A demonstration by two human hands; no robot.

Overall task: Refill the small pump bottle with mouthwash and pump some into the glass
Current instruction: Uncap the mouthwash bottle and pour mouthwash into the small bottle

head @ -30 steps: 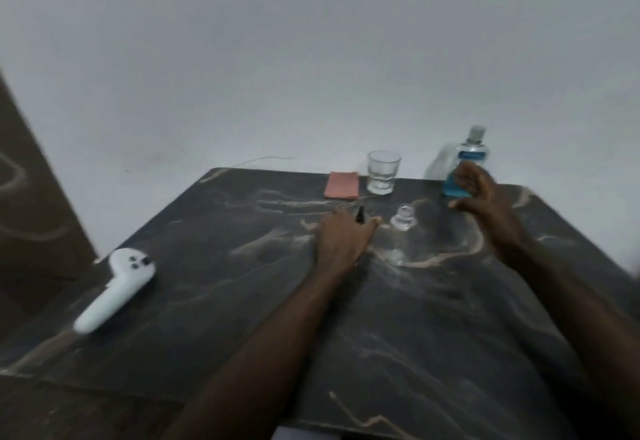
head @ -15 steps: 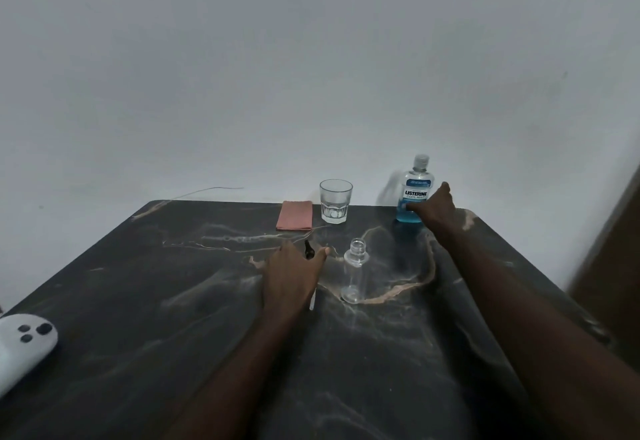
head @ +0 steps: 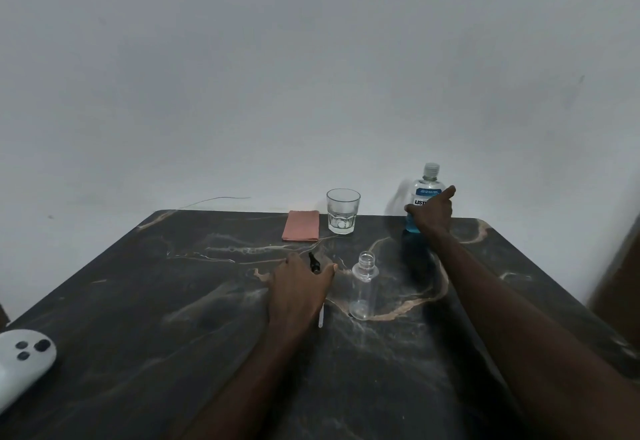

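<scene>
A small clear pump bottle (head: 363,290) stands uncapped and empty at the middle of the dark marble table (head: 173,318). My left hand (head: 298,287) lies just left of it on the black pump head (head: 314,263), whose white tube (head: 321,317) sticks out below the palm. The mouthwash bottle (head: 428,190), holding blue liquid under a clear cap, stands at the far right edge. My right hand (head: 429,212) is wrapped around its front, thumb and fingers on either side. An empty faceted glass (head: 343,215) stands at the back centre.
A folded pink cloth (head: 300,230) lies left of the glass. A white controller (head: 20,360) rests at the table's left edge. A plain wall rises right behind the table, and a brown surface (head: 620,283) shows at the far right.
My right hand has closed further around the mouthwash bottle. The view has shifted so the table objects sit more centred. My left hand stays on the pump head.
</scene>
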